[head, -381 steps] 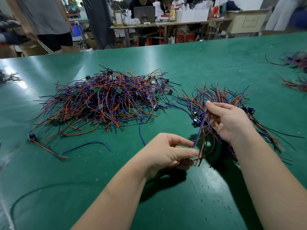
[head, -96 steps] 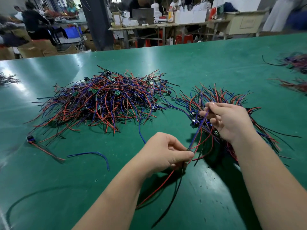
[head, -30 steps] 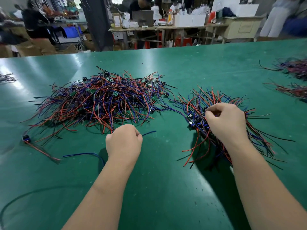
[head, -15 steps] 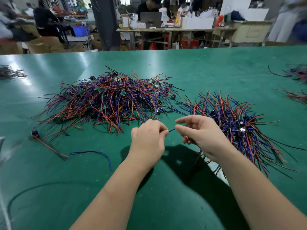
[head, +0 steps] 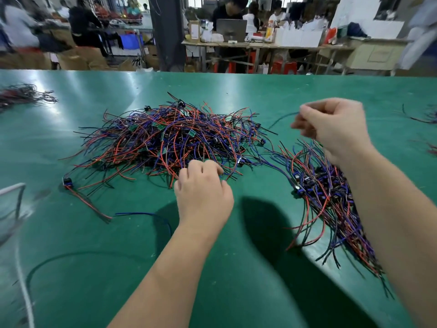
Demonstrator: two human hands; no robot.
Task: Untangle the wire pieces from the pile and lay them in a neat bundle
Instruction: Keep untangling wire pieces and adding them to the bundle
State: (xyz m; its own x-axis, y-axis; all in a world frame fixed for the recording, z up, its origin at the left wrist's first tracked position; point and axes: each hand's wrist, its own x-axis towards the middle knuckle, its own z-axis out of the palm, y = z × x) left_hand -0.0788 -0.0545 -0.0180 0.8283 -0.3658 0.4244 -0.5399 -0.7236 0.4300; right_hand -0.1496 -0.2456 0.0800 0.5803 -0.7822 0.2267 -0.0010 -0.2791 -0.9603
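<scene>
Green bench (head: 236, 268) carries the pile (head: 170, 140) at its middle, the bundle (head: 331, 204) toward its right edge. Left hand (head: 203, 192), fingers curled, grips the pile at its near side; the blurred right hand (head: 335, 129) seems to pinch one wire (head: 281, 118). Better to pull slowly, with the pile held down.

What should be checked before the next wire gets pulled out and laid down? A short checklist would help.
1. Right hand pinches a wire: ok, though blurred.
2. That wire is free of the pile: cannot tell; its far end blurs out.
3. Left hand grips a piece at the pile's near edge: cannot tell; curled fingers hide it.
4. Bundle lies neat: not ok; ends splay.
5. No strays: not ok; a blue wire lies apart from both heaps.
</scene>
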